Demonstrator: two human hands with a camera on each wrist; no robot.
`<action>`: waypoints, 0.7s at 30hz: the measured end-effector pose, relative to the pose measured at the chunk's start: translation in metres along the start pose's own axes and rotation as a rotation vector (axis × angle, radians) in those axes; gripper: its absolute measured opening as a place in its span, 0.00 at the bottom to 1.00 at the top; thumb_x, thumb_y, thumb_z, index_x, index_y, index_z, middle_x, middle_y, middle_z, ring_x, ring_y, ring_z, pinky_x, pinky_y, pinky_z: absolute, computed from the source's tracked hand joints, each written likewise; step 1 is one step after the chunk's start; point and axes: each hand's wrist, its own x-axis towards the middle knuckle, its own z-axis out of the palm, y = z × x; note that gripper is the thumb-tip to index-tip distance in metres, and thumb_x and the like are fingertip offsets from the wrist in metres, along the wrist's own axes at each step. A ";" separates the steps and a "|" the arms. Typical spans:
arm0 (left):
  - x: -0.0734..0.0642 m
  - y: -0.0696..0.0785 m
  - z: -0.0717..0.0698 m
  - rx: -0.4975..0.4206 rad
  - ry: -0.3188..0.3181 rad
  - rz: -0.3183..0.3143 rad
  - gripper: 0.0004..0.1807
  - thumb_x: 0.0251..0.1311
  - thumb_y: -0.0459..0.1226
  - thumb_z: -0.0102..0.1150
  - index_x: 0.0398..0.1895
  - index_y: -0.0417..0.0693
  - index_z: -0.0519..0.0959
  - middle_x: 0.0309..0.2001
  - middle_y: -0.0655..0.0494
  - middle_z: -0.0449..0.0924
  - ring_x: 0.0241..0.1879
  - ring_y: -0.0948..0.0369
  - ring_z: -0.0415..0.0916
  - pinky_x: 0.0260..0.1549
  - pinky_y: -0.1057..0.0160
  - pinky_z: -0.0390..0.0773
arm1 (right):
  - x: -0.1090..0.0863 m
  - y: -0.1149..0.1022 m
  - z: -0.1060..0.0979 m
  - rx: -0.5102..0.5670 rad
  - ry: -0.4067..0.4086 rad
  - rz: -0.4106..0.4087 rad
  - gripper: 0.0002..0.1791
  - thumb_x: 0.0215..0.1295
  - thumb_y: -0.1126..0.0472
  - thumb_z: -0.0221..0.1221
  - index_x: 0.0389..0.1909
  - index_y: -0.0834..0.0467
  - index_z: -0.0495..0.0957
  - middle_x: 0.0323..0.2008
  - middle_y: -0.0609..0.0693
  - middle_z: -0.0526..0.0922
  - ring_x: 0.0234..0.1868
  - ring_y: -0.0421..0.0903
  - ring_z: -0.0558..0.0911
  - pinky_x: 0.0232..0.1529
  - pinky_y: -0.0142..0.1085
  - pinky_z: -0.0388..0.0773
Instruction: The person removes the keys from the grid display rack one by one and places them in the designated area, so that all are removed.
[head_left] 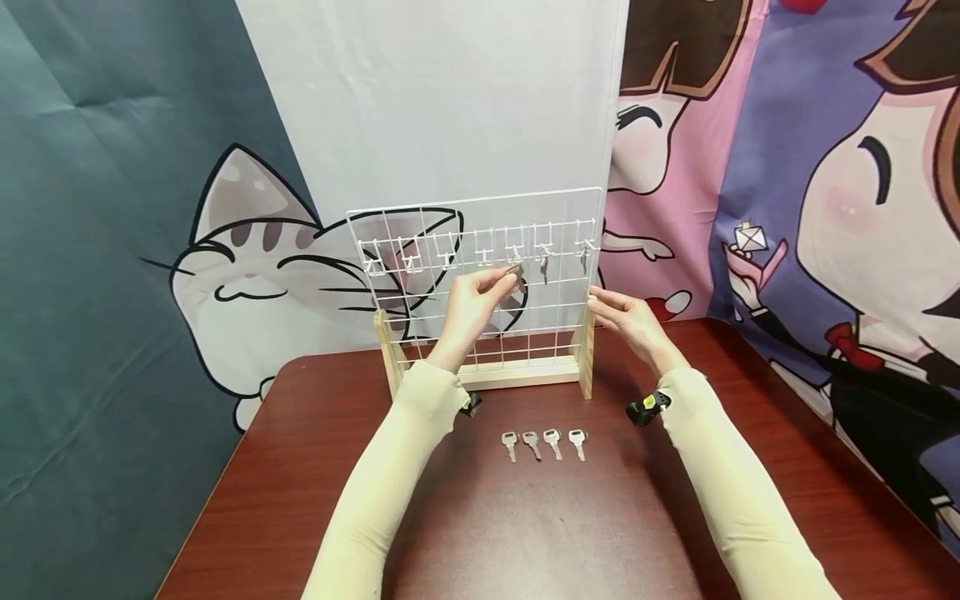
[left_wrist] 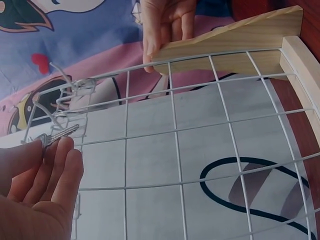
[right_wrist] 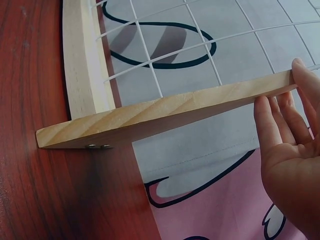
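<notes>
Left hand (head_left: 471,304) pinches a key (left_wrist: 61,134) just below a white hook (head_left: 514,252), right hand (head_left: 633,323) grips the right wooden post (right_wrist: 165,106). I'd brace that firmly, then ease the key's hole on gently.

No words, numbers or brands can be read in any view. A yellow patch (head_left: 649,402) on the black device (head_left: 637,413) beside the right hand (head_left: 633,325) is too small to make out. A red heart (left_wrist: 41,63) marks the cloth (left_wrist: 110,35) beyond that hand.

A silvery key (left_wrist: 61,134) is pinched before an upright white wire grid (left_wrist: 176,131).
</notes>
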 end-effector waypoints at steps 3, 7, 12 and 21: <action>-0.003 0.003 -0.002 -0.010 -0.009 0.002 0.15 0.68 0.35 0.63 0.52 0.33 0.83 0.41 0.40 0.87 0.39 0.55 0.87 0.45 0.60 0.84 | -0.002 0.001 -0.001 -0.004 0.001 0.003 0.34 0.70 0.55 0.64 0.72 0.63 0.66 0.71 0.63 0.67 0.57 0.33 0.78 0.62 0.32 0.73; -0.007 0.009 -0.006 -0.025 -0.011 0.027 0.15 0.68 0.34 0.63 0.51 0.32 0.83 0.41 0.39 0.87 0.42 0.46 0.86 0.44 0.62 0.84 | -0.002 0.002 -0.002 0.000 -0.007 0.004 0.35 0.70 0.54 0.64 0.73 0.63 0.66 0.71 0.61 0.67 0.57 0.33 0.78 0.62 0.31 0.73; -0.013 0.012 -0.010 -0.033 -0.036 0.039 0.15 0.68 0.35 0.63 0.51 0.33 0.84 0.42 0.40 0.87 0.44 0.42 0.85 0.45 0.62 0.84 | -0.001 0.001 -0.002 0.003 -0.011 0.004 0.35 0.70 0.54 0.63 0.73 0.63 0.65 0.71 0.62 0.66 0.57 0.32 0.78 0.64 0.35 0.71; -0.032 0.002 -0.021 0.183 -0.142 0.016 0.15 0.67 0.41 0.63 0.50 0.40 0.86 0.40 0.49 0.89 0.39 0.59 0.87 0.43 0.64 0.84 | 0.001 -0.001 0.000 0.006 -0.014 0.010 0.34 0.70 0.54 0.63 0.72 0.63 0.66 0.71 0.61 0.67 0.57 0.32 0.78 0.64 0.35 0.71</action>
